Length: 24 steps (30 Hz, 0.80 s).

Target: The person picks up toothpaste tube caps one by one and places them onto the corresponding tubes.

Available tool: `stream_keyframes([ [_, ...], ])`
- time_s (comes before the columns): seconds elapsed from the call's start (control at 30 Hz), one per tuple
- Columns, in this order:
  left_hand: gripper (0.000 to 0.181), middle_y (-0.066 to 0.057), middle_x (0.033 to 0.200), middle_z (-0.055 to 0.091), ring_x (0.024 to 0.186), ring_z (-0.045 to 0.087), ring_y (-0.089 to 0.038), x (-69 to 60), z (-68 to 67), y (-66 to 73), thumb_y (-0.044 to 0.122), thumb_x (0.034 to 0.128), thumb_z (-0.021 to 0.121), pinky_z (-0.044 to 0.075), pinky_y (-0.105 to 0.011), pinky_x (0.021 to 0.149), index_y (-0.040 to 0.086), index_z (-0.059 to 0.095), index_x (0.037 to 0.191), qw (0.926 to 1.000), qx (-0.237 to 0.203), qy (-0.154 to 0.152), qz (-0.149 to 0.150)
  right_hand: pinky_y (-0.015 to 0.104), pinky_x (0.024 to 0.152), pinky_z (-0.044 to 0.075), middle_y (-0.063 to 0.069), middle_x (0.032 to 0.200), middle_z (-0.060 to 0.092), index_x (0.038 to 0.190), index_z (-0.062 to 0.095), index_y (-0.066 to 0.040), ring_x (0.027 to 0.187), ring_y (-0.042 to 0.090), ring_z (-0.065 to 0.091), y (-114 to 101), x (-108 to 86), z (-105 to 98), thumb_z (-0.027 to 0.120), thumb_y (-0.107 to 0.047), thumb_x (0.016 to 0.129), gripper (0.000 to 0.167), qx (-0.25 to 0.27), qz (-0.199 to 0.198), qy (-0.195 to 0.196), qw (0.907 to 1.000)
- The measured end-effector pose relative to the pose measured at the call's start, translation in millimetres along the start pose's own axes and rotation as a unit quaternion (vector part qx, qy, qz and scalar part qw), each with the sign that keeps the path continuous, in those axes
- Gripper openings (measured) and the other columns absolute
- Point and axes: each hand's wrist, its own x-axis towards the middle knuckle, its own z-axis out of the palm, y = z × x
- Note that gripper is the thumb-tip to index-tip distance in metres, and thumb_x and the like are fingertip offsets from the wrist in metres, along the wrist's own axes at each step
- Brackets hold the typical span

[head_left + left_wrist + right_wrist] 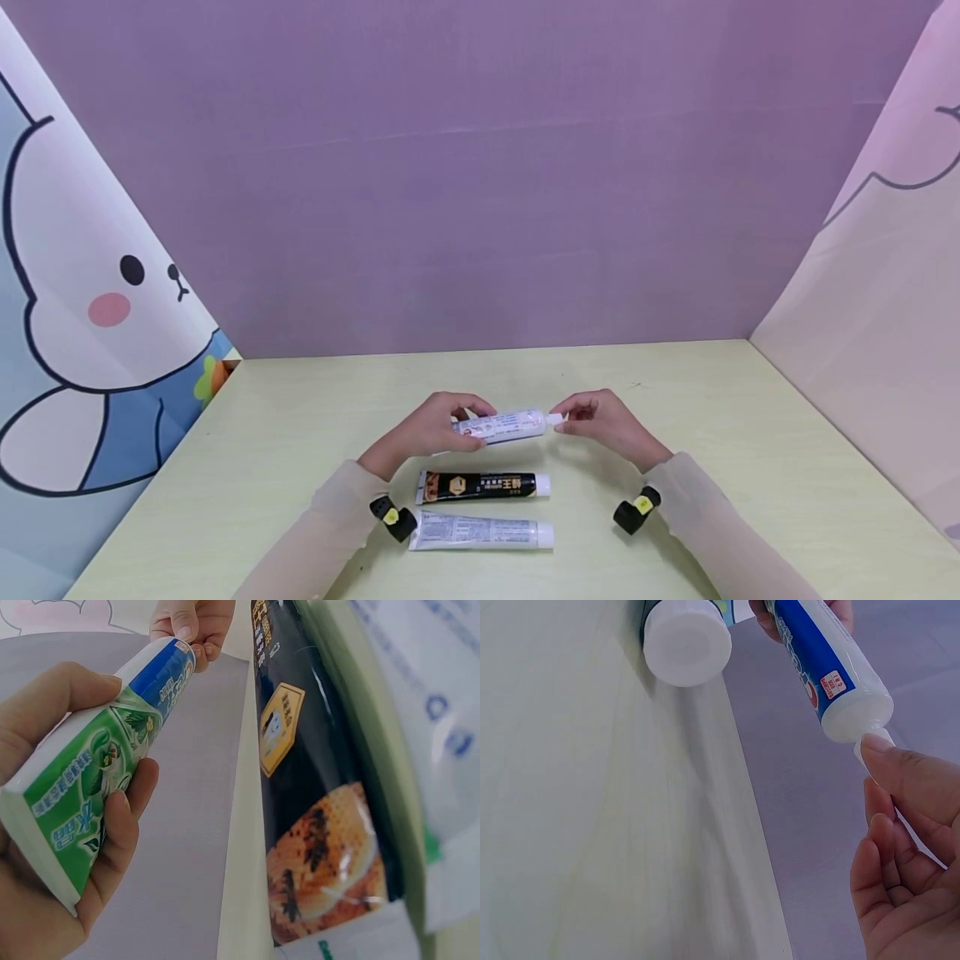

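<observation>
My left hand [438, 427] grips a white, blue and green toothpaste tube [506, 426] around its body, thumb on one side and fingers on the other. The tube is raised above the table, its cap end toward the right. My right hand [603, 423] pinches the small white cap [875, 744] between thumb and index finger at the tube's neck. Whether the cap is still threaded on cannot be told. Nearer to me, a black toothpaste tube [480, 486] with a white cap lies on the table, and a white toothpaste tube [476, 531] lies parallel in front of it.
The pale wooden table [337, 392] ends at a purple back panel [480, 208]. Printed cartoon panels stand at the left [82, 333] and right [885, 350]. Black cameras on yellow-marked straps sit on both wrists, the left one [393, 518] beside the lying tubes.
</observation>
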Motion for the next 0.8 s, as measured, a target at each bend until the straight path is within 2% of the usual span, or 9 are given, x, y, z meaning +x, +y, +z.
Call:
stream_keyframes([
  [0.37, 0.035, 0.002, 0.102, 0.064, 0.082, 0.056, -0.016, 0.5, -0.4, 0.0, 0.014, 0.0778, 0.073, 0.049, -0.026, 0.065, 0.015, 0.067, 0.112, 0.9999, -0.008, 0.009, 0.008, 0.031, 0.067, 0.050, 0.006, 0.088, 0.067, 0.097, 0.071, -0.003, 0.074, 0.015, 0.055, 1.6, -0.2, -1.9, 0.074, -0.017, 0.081, 0.022, 0.014, 0.007, -0.002, 0.9999],
  [0.8, 0.035, 0.003, 0.103, 0.064, 0.082, 0.056, -0.015, 0.9, 0.4, -0.5, 0.014, 0.0775, 0.074, 0.049, -0.026, 0.065, 0.015, 0.067, 0.112, 0.9998, -0.009, 0.009, 0.012, 0.036, 0.074, 0.051, 0.008, 0.093, 0.068, 0.099, 0.070, -0.001, 0.079, 0.017, 0.058, 1.0, -2.6, -3.9, 0.073, -0.020, 0.082, 0.025, 0.027, 0.012, -0.015, 0.9994],
])
